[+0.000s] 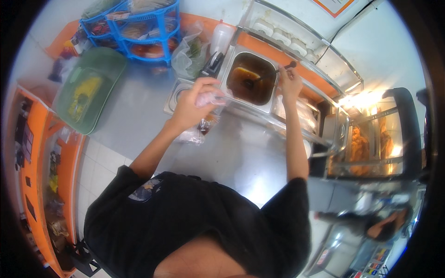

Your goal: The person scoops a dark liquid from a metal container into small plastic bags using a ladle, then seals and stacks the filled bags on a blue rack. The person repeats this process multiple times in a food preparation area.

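Observation:
My right hand (290, 81) grips the dark handle of a ladle (267, 75), whose bowl rests in brown sauce in a square steel pan (273, 107). Beside the pan's left edge, my left hand (198, 102) is closed around a small clear plastic bag (205, 98). Below that hand, small plastic bags (192, 135), one with something dark red-brown in it, lie on the steel counter (222, 156). A second steel container (171, 97) is partly hidden behind my left hand.
A green tub (116, 66) with yellow food stands left, near blue tiered baskets (163, 33). A white squeeze bottle (221, 36) is behind the pan. Steel rails border the pan. At right are a lit display case (373, 139) with fried food and, farther off, another person (375, 224).

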The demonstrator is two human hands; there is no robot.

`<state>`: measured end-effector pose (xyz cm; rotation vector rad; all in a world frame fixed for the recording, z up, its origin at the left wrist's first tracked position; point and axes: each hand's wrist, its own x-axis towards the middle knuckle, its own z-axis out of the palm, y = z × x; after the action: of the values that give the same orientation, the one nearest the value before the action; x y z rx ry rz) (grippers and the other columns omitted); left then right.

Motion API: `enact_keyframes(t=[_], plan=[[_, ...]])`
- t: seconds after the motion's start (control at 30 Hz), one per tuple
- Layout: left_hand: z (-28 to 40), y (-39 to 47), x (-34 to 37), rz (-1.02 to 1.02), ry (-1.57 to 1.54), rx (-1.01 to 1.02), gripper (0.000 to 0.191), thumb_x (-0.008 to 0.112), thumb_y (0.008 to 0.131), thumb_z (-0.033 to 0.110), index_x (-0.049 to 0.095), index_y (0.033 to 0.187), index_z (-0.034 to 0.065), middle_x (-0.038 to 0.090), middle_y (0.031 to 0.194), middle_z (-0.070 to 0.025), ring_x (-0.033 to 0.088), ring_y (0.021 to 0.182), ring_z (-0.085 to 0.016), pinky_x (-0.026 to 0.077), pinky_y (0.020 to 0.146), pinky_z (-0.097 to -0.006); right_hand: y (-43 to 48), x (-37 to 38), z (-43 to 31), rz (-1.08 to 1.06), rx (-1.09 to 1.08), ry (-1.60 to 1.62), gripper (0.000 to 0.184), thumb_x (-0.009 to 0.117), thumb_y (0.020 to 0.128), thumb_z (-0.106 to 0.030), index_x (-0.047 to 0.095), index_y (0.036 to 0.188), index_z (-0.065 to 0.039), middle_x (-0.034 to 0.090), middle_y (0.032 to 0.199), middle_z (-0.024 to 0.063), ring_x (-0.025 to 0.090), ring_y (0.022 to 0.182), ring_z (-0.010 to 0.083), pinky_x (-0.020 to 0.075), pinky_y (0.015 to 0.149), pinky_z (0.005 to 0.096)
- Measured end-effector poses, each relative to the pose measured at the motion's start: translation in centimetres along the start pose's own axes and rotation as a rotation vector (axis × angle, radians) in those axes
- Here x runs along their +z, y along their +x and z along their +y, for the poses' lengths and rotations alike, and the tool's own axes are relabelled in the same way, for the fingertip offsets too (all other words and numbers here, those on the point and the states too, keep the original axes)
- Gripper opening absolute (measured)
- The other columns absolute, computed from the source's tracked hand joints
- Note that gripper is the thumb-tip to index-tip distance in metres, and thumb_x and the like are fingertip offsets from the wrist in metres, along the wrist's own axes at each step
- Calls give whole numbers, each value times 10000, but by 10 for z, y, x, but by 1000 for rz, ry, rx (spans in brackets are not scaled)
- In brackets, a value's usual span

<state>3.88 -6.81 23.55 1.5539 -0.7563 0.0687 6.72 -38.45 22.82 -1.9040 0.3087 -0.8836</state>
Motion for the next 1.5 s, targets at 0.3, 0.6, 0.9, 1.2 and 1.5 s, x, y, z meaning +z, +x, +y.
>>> enact_keyframes(t=[0.3, 0.6, 0.9, 1.2, 1.5], plan=[[-12, -17, -27, 225, -277, -425, 348, 722, 733, 12, 609, 1061, 36, 659, 902, -31, 540, 610, -34, 393, 467, -183, -82, -3, -46, -184, -112, 0, 200, 537, 960, -197, 553, 896, -9, 636, 687, 88, 576, 545, 95, 429, 491, 224], [-5, -14, -20, 56, -287, -389, 390, 759, 731, 39, 631, 1099, 51, 658, 852, -11, 540, 629, -26, 396, 494, -176, -77, -10, -34, -140, 453, 609, 263, 529, 962, -206, 526, 931, 55, 636, 812, 194, 647, 650, 196, 524, 538, 259], [-2, 1, -6, 60, -238, -232, 436, 739, 721, -12, 597, 1130, 32, 653, 914, -31, 583, 731, -58, 454, 597, -201, -53, -36, 1, 3, 663, 855, 157, 522, 951, -147, 547, 967, 7, 657, 835, 143, 647, 719, 176, 541, 621, 242], [4, 20, 4, 33, -232, -249, 305, 756, 724, 26, 614, 994, 30, 659, 868, -38, 613, 760, -90, 495, 675, -246, -52, -50, 9, 136, 650, 907, 125, 505, 953, -130, 540, 941, -11, 653, 827, 143, 634, 704, 171, 541, 637, 238], [-2, 47, 15, 0, -5, -145, 294, 779, 715, 117, 646, 968, 50, 652, 825, -16, 579, 666, -56, 463, 570, -219, -36, -64, -30, 91, 486, 943, 167, 479, 972, -150, 543, 931, -1, 658, 786, 147, 632, 666, 171, 525, 606, 236]])
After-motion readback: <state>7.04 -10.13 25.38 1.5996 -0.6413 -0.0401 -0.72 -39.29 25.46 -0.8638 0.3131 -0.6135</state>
